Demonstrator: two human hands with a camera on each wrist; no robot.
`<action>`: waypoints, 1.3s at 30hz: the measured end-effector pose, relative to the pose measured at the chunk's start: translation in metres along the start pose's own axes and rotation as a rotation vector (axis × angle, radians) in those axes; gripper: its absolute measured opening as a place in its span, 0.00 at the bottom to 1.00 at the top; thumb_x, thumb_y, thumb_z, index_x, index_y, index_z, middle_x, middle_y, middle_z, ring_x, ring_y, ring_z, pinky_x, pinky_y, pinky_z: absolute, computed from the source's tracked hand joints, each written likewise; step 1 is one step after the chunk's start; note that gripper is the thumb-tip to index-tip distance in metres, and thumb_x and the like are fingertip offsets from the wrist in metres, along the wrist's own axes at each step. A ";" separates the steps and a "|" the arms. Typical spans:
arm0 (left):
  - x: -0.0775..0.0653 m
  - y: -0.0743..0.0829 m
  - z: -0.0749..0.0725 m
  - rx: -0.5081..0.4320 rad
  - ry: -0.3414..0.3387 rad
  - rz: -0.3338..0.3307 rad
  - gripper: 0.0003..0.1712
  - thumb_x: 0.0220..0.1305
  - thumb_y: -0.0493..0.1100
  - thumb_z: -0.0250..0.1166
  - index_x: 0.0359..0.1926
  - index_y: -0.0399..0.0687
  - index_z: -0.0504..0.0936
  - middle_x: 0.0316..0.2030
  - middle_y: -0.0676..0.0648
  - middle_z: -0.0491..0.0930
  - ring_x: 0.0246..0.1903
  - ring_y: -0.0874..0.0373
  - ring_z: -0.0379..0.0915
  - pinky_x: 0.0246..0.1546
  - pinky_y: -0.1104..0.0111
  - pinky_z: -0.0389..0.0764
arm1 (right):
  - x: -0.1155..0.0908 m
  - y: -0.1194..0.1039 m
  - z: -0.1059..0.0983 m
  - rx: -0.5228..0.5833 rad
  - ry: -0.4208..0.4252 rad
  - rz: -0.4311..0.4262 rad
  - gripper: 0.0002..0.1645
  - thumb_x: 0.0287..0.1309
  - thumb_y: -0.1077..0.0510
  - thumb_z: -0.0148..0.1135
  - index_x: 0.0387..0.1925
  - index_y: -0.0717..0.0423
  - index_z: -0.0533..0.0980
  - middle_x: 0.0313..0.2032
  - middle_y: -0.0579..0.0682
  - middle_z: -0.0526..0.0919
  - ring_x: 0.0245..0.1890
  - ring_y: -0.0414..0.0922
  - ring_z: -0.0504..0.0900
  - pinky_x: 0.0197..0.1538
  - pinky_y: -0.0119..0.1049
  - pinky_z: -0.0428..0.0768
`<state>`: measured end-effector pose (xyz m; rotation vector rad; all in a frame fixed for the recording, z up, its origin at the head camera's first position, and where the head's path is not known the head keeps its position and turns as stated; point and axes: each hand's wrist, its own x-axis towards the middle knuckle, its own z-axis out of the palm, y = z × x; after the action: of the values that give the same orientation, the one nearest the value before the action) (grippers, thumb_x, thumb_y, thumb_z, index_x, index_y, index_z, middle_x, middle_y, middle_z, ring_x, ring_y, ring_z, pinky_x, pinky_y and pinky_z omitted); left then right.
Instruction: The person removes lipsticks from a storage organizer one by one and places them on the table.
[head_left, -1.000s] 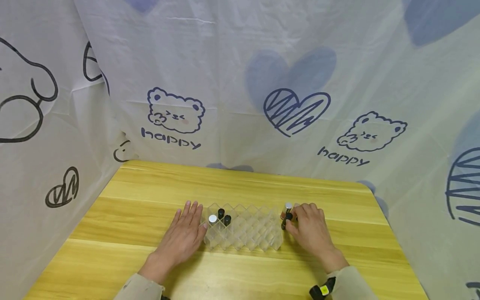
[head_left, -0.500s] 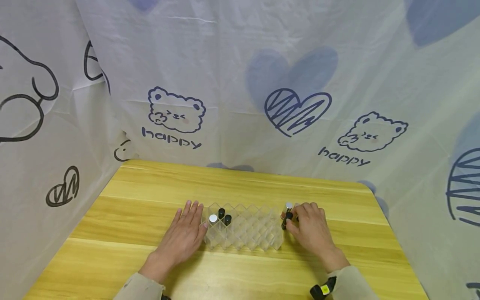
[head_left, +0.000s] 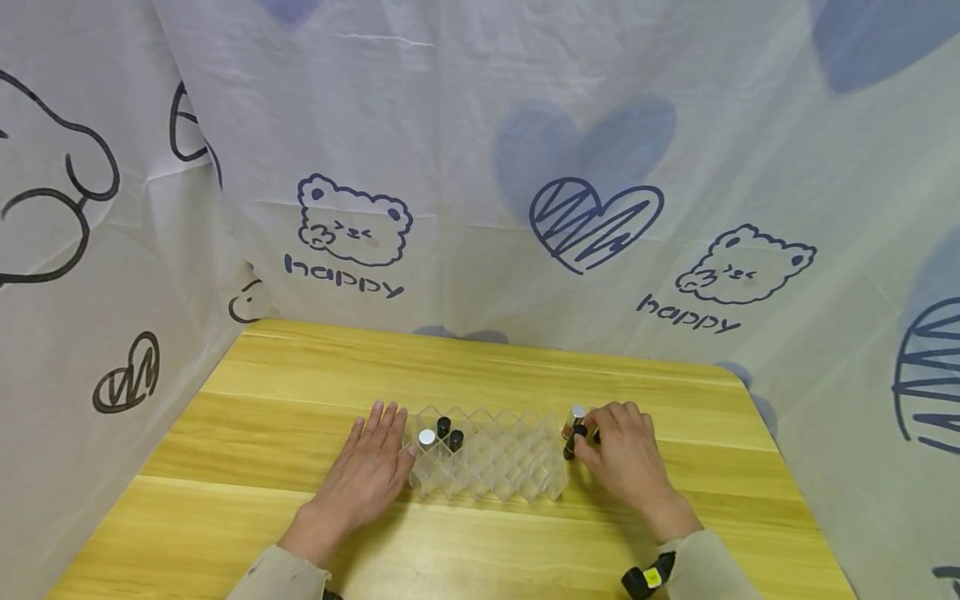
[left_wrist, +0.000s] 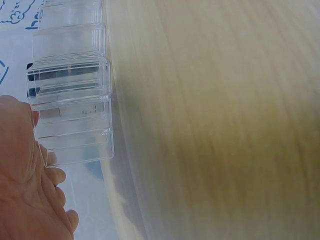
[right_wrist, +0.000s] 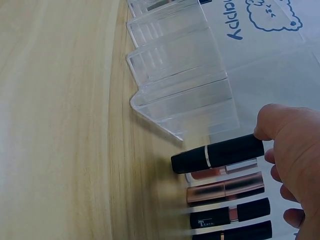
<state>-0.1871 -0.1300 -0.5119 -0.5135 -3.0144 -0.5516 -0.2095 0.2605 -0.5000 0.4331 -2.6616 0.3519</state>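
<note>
My right hand (head_left: 626, 454) pinches the top end of a black lipstick (right_wrist: 232, 152) with a thin metallic band. In the right wrist view the lipstick stands just beyond the right end of the clear lipstick organizer (head_left: 502, 471), in front of other tubes. My left hand (head_left: 367, 471) lies with straight fingers along the organizer's left end, the thumb at its side. Inside the left compartments stand a silver-capped tube (head_left: 427, 437) and two black-capped tubes (head_left: 456, 440). The left wrist view shows the organizer's clear wall (left_wrist: 75, 120) beside the palm.
Right of the organizer stand more lipsticks: a silver-capped tube (head_left: 577, 413), a rose-gold tube (right_wrist: 225, 189) and black ones (right_wrist: 252, 210), partly behind my right hand. A wooden table (head_left: 480, 550) carries everything. A printed cloth (head_left: 465, 275) hangs behind it.
My right hand, with the black lipstick, has shifted very slightly to the right. My left hand and the organizer stay in place.
</note>
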 end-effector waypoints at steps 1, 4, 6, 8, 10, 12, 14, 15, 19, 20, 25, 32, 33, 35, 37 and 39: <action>0.000 0.000 0.000 0.000 -0.003 0.000 0.38 0.86 0.56 0.42 0.82 0.34 0.54 0.82 0.33 0.52 0.83 0.38 0.41 0.83 0.42 0.46 | 0.000 0.000 0.000 0.000 0.000 -0.001 0.14 0.60 0.52 0.75 0.37 0.58 0.82 0.37 0.52 0.83 0.39 0.54 0.74 0.44 0.48 0.71; 0.000 -0.001 0.001 0.005 -0.009 -0.001 0.38 0.86 0.56 0.42 0.82 0.35 0.53 0.82 0.34 0.51 0.83 0.39 0.40 0.83 0.42 0.46 | 0.001 -0.001 -0.001 -0.001 0.003 -0.008 0.14 0.60 0.52 0.75 0.37 0.58 0.82 0.37 0.52 0.83 0.39 0.54 0.74 0.44 0.48 0.71; 0.000 -0.001 0.001 0.007 -0.008 0.000 0.38 0.86 0.56 0.43 0.82 0.35 0.53 0.82 0.34 0.51 0.83 0.39 0.40 0.83 0.42 0.46 | 0.002 -0.002 -0.002 -0.001 0.007 -0.015 0.14 0.60 0.52 0.75 0.36 0.58 0.82 0.37 0.52 0.82 0.39 0.53 0.74 0.44 0.48 0.71; 0.000 -0.001 0.002 0.011 -0.009 0.000 0.38 0.86 0.56 0.43 0.82 0.35 0.53 0.82 0.34 0.52 0.83 0.39 0.40 0.83 0.42 0.46 | 0.003 -0.004 -0.004 -0.001 0.014 -0.025 0.14 0.60 0.52 0.75 0.36 0.58 0.82 0.36 0.52 0.82 0.39 0.53 0.74 0.44 0.48 0.71; 0.000 -0.001 0.002 0.012 -0.008 0.002 0.38 0.86 0.56 0.43 0.82 0.35 0.53 0.82 0.34 0.52 0.83 0.39 0.40 0.83 0.42 0.46 | 0.005 -0.007 -0.005 -0.003 0.024 -0.041 0.14 0.60 0.52 0.76 0.37 0.59 0.82 0.36 0.52 0.82 0.39 0.53 0.75 0.44 0.48 0.71; 0.000 -0.002 0.002 0.013 -0.007 0.004 0.38 0.86 0.56 0.43 0.82 0.35 0.53 0.82 0.34 0.52 0.83 0.39 0.41 0.83 0.42 0.46 | 0.007 -0.011 -0.007 -0.009 0.036 -0.065 0.15 0.59 0.52 0.76 0.38 0.59 0.83 0.36 0.53 0.82 0.39 0.54 0.75 0.44 0.48 0.72; -0.001 -0.002 0.002 0.014 -0.003 0.006 0.38 0.86 0.56 0.43 0.82 0.35 0.54 0.82 0.34 0.52 0.83 0.39 0.41 0.83 0.42 0.47 | 0.009 -0.015 -0.008 -0.020 0.045 -0.093 0.15 0.58 0.53 0.76 0.39 0.59 0.83 0.37 0.53 0.82 0.40 0.54 0.76 0.44 0.49 0.72; -0.001 -0.002 0.002 0.014 -0.001 0.007 0.38 0.86 0.56 0.44 0.82 0.35 0.54 0.82 0.34 0.52 0.83 0.38 0.41 0.83 0.42 0.47 | 0.010 -0.018 -0.008 -0.025 0.048 -0.110 0.15 0.58 0.53 0.76 0.40 0.59 0.83 0.37 0.53 0.82 0.40 0.55 0.76 0.44 0.49 0.73; -0.002 -0.001 0.002 0.018 0.004 0.008 0.38 0.86 0.56 0.44 0.82 0.34 0.54 0.82 0.34 0.52 0.83 0.38 0.42 0.83 0.42 0.47 | 0.014 -0.028 -0.008 -0.038 0.047 -0.163 0.13 0.60 0.54 0.73 0.41 0.58 0.82 0.39 0.53 0.83 0.40 0.54 0.76 0.44 0.49 0.73; -0.002 -0.002 0.002 0.019 0.004 0.008 0.38 0.86 0.56 0.44 0.82 0.34 0.54 0.82 0.34 0.52 0.83 0.38 0.42 0.83 0.42 0.47 | 0.015 -0.030 -0.007 -0.041 0.045 -0.173 0.13 0.60 0.53 0.73 0.41 0.58 0.82 0.38 0.52 0.82 0.40 0.53 0.76 0.44 0.49 0.73; -0.001 -0.002 0.002 0.022 -0.002 0.008 0.38 0.86 0.56 0.43 0.82 0.35 0.54 0.82 0.34 0.52 0.83 0.38 0.41 0.83 0.42 0.47 | 0.021 -0.044 -0.003 -0.050 0.057 -0.227 0.16 0.60 0.52 0.74 0.42 0.57 0.81 0.38 0.52 0.81 0.39 0.53 0.75 0.42 0.47 0.72; 0.000 -0.002 0.003 0.029 -0.008 0.010 0.38 0.86 0.57 0.42 0.82 0.35 0.53 0.82 0.34 0.51 0.83 0.39 0.40 0.83 0.42 0.46 | 0.030 -0.068 0.004 -0.058 0.107 -0.312 0.16 0.58 0.52 0.75 0.41 0.56 0.81 0.37 0.51 0.81 0.37 0.52 0.74 0.40 0.45 0.71; 0.000 -0.003 0.003 0.031 -0.008 0.010 0.38 0.86 0.57 0.41 0.82 0.35 0.53 0.82 0.34 0.52 0.83 0.39 0.40 0.83 0.43 0.46 | 0.031 -0.072 0.005 -0.059 0.106 -0.320 0.15 0.58 0.52 0.75 0.41 0.56 0.81 0.37 0.50 0.81 0.37 0.52 0.74 0.39 0.44 0.70; 0.000 -0.002 0.002 0.031 -0.008 0.012 0.38 0.86 0.57 0.41 0.82 0.35 0.53 0.82 0.34 0.51 0.83 0.39 0.40 0.83 0.43 0.46 | 0.034 -0.079 0.007 -0.061 0.103 -0.333 0.14 0.59 0.52 0.74 0.41 0.55 0.81 0.37 0.50 0.81 0.38 0.51 0.75 0.40 0.44 0.71; 0.000 -0.002 0.002 0.032 -0.008 0.013 0.39 0.86 0.57 0.41 0.82 0.35 0.53 0.82 0.34 0.51 0.83 0.39 0.40 0.83 0.43 0.46 | 0.036 -0.086 0.010 -0.053 0.094 -0.335 0.14 0.59 0.52 0.73 0.41 0.54 0.81 0.37 0.49 0.81 0.38 0.51 0.74 0.40 0.44 0.71; 0.000 -0.002 0.002 0.032 -0.008 0.013 0.38 0.86 0.57 0.41 0.82 0.35 0.53 0.82 0.34 0.51 0.83 0.39 0.40 0.83 0.43 0.46 | 0.038 -0.093 0.012 -0.037 0.078 -0.332 0.13 0.60 0.52 0.73 0.42 0.54 0.81 0.37 0.49 0.81 0.38 0.51 0.75 0.41 0.45 0.71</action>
<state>-0.1879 -0.1311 -0.5142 -0.5347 -3.0196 -0.5014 -0.2141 0.1623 -0.4771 0.8176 -2.4592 0.2119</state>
